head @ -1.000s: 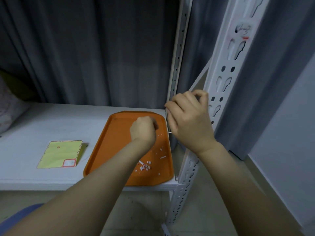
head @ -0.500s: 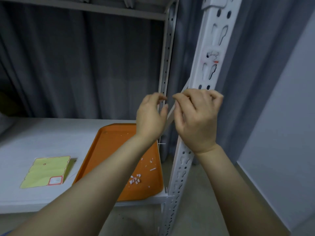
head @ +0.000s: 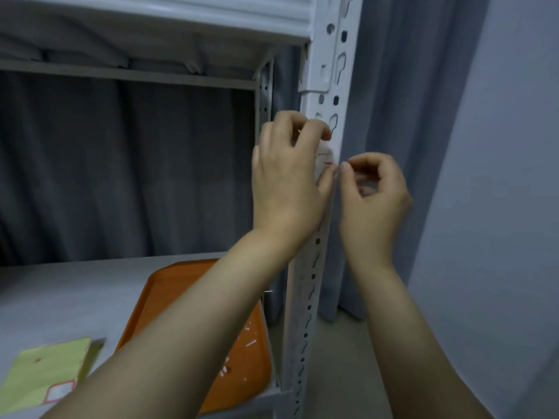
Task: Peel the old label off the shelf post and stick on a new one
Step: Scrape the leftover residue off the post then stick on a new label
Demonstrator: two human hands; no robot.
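High on the shelf post [head: 328, 71], a white label [head: 326, 153] with a red line shows between the hands, its writing too blurred to read. The left hand [head: 287, 176] pinches it, fingers curled above, thumb below. The right hand [head: 373, 192] is curled, thumb and forefinger meeting at its lower corner; whether they grip it I cannot tell. Below lie an orange tray [head: 187, 276] and a yellow-green sheet [head: 45, 370] with one red-bordered sticker [head: 59, 392].
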